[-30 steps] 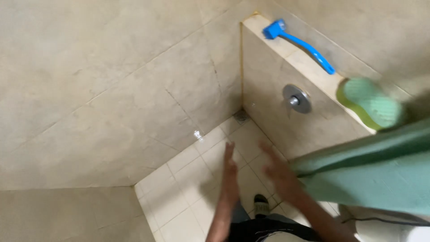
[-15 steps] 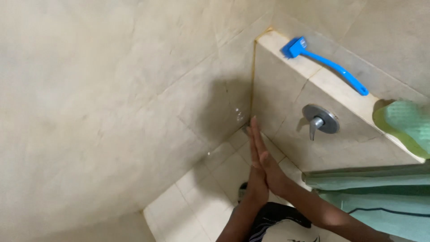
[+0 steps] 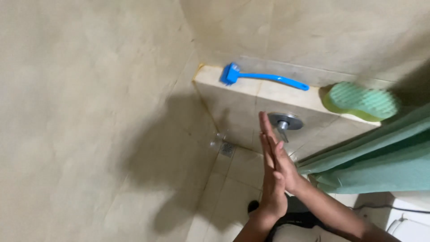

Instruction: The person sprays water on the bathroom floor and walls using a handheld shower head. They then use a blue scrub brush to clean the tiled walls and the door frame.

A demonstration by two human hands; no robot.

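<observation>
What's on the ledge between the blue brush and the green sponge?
Nothing: in the head view, only bare tiled ledge separates the blue brush from the green sponge.

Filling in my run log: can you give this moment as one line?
left hand pressed flat against right hand | both empty | in front of wall valve | blue brush, green sponge on ledge

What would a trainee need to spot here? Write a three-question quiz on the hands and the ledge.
1. True or false: the left hand and right hand are pressed palm to palm.
2. Which lies on the tiled ledge nearest the corner? A) blue brush B) green sponge C) green curtain
3. What metal fitting sits on the wall just beyond the fingertips?

Key: 1 true. 2 A. 3 the flush valve.
</observation>
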